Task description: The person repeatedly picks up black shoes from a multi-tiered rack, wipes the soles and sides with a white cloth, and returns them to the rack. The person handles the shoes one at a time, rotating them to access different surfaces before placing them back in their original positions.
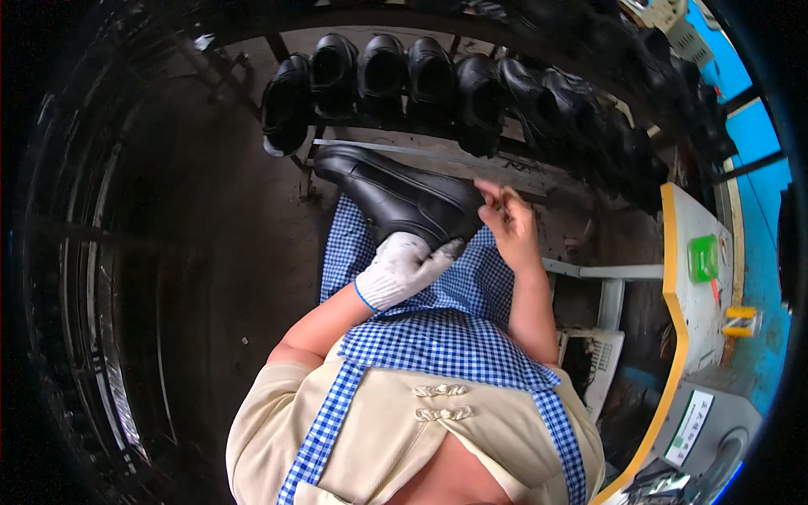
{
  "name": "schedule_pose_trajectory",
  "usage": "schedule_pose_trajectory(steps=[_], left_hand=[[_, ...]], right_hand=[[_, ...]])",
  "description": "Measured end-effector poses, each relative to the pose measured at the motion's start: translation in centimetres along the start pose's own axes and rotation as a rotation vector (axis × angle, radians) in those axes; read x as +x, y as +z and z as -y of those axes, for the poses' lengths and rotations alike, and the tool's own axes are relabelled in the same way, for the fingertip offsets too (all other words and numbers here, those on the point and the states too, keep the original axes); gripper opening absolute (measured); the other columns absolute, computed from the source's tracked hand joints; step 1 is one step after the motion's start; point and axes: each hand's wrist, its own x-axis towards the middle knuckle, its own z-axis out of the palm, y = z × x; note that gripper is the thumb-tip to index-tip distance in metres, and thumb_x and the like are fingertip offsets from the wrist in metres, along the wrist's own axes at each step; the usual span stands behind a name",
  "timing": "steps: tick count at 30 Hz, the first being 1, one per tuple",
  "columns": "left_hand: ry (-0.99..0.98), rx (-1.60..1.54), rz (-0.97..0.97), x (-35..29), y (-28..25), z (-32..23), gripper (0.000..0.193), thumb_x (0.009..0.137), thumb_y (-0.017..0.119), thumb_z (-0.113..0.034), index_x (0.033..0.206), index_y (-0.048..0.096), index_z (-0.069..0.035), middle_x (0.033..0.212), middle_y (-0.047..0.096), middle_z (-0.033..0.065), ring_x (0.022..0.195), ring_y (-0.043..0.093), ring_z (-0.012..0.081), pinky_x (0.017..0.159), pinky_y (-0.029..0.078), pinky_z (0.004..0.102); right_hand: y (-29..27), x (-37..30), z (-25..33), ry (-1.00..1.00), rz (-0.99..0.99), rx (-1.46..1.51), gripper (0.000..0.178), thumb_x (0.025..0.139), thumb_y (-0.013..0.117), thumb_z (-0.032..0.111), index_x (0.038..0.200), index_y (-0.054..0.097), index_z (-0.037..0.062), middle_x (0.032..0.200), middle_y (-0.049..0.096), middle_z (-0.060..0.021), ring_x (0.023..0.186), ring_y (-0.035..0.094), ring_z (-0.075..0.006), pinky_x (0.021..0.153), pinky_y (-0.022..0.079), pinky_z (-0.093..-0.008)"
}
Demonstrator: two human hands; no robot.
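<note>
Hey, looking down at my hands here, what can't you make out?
All in the head view:
- Left hand, gloved: most fingers hidden by the held black shoe.
- Right hand: blur hides whether its fingertips touch that shoe.
- Row of shoes, right end: shadow and overlap hide their full shapes.
- Grey device, lower right: cut off by the fisheye rim.

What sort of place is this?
Probably a shoe workshop: black shoes stand in a row, the gloved left hand holds another shoe, and a yellow-edged workbench stands at right.
</note>
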Motion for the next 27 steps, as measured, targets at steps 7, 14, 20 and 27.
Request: schedule_pose_trajectory(steps=[7, 14, 20, 27], left_hand=[[0.218, 0.386, 0.209, -0.1, -0.5, 1.6, 0.020, 0.087, 0.066, -0.024, 0.094, 0.070, -0.005, 0.075, 0.066, 0.0141, 0.067, 0.066, 0.0305, 0.059, 0.054, 0.0386], [0.126, 0.416, 0.502, 0.0, -1.1, -0.7, 0.037, 0.085, 0.067, -0.025, 0.113, 0.061, -0.002, 0.098, 0.065, 0.0190, 0.084, 0.066, 0.0352, 0.071, 0.055, 0.0418], [0.622, -0.136, 0.561, 0.5, -4.3, -0.8, 0.039, 0.087, 0.064, -0.021, 0.118, 0.059, 0.002, 0.112, 0.063, 0.0218, 0.091, 0.066, 0.0358, 0.080, 0.054, 0.0413], [0.329, -0.448, -0.559, 0.4, -6.1, -1.0, 0.067, 0.082, 0.068, -0.004, 0.142, 0.037, -0.001, 0.134, 0.050, 0.0157, 0.125, 0.049, 0.0254, 0.108, 0.038, 0.0405]], right_hand=[[1.5, -3.4, -5.2, 0.339, 0.257, 0.704, 0.088, 0.075, 0.078, 0.050, 0.138, 0.044, -0.0015, 0.126, 0.057, -0.0112, 0.116, 0.053, -0.0206, 0.100, 0.041, -0.0306], [2.6, -4.9, -5.5, 0.529, 0.280, 0.763, 0.079, 0.082, 0.068, 0.054, 0.134, 0.047, -0.0012, 0.126, 0.057, -0.0154, 0.115, 0.056, -0.0260, 0.097, 0.046, -0.0333], [2.2, -5.6, -6.0, 0.536, 0.316, 0.706, 0.075, 0.084, 0.066, 0.051, 0.134, 0.047, -0.0011, 0.126, 0.058, -0.0158, 0.115, 0.057, -0.0261, 0.097, 0.047, -0.0342], [1.7, -7.4, -5.4, 0.472, 0.279, 0.512, 0.071, 0.087, 0.064, 0.049, 0.134, 0.047, -0.0009, 0.126, 0.058, -0.0162, 0.115, 0.057, -0.0263, 0.097, 0.048, -0.0352]])
